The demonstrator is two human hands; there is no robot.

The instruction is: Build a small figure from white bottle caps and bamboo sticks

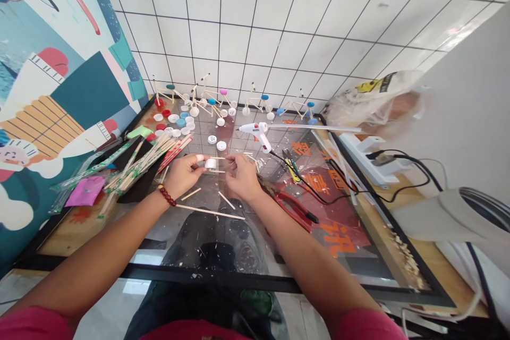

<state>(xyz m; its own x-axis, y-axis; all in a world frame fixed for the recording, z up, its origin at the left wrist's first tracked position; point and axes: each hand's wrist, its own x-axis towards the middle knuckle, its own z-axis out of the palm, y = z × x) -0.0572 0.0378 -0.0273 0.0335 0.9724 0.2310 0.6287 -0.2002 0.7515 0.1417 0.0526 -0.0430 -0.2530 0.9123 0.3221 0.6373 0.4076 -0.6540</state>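
Between the fingers of my left hand [184, 174] is a white bottle cap [211, 163], pinched by its left side. Two thin wooden sticks [218, 171] run from beside the cap to the closed fingertips of my right hand [241, 174]. Whether they are fixed to the cap I cannot tell. Below the hands, on the glass tabletop [207, 249], lie a long stick [211, 212] and two short ones. Just beyond the hands are two loose white caps [221, 145] and a white glue gun [257, 132] with a glue stick in its back.
Stick-and-cap models [261, 101] line the back edge, beside loose coloured caps [180, 122]. Bundled sticks [135, 167] lie left. Right are red-handled pliers [295, 208], yellow-green cutters [292, 166], a black cord [306, 188], a white power strip [370, 159] and a plastic bag [374, 101].
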